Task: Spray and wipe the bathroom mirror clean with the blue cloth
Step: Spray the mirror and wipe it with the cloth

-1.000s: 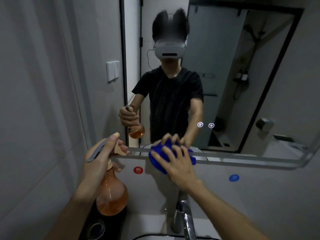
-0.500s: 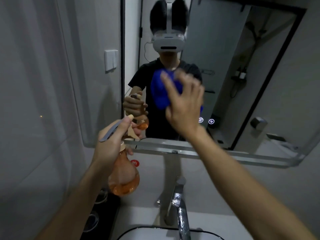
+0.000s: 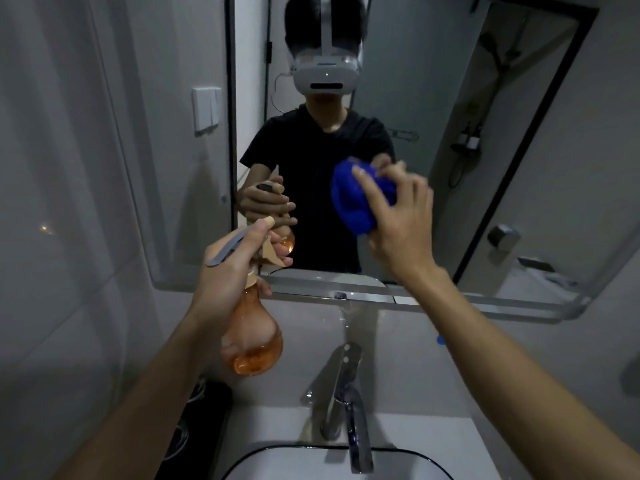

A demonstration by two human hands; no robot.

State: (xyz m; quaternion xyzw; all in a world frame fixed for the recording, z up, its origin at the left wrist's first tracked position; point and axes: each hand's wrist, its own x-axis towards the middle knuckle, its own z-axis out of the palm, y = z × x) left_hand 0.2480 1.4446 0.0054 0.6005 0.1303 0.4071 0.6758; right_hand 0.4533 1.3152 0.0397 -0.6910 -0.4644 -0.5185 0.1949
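The bathroom mirror fills the wall ahead and reflects a person in a black shirt and a white headset. My right hand presses a bunched blue cloth against the glass right of the mirror's middle, fingers spread over the cloth. My left hand grips the neck of an orange bulb-shaped spray bottle, held up just below the mirror's lower edge, with the thumb along its grey trigger lever. The bottle holds some orange liquid at its bottom.
A chrome faucet stands below over a white basin with a dark rim. A dark shelf lies at the lower left beside a grey tiled wall. A light switch sits left of the mirror.
My right hand swept the blue cloth from the mirror's bottom edge up over the glass, then down and to the right. My left hand raised the spray bottle slightly.
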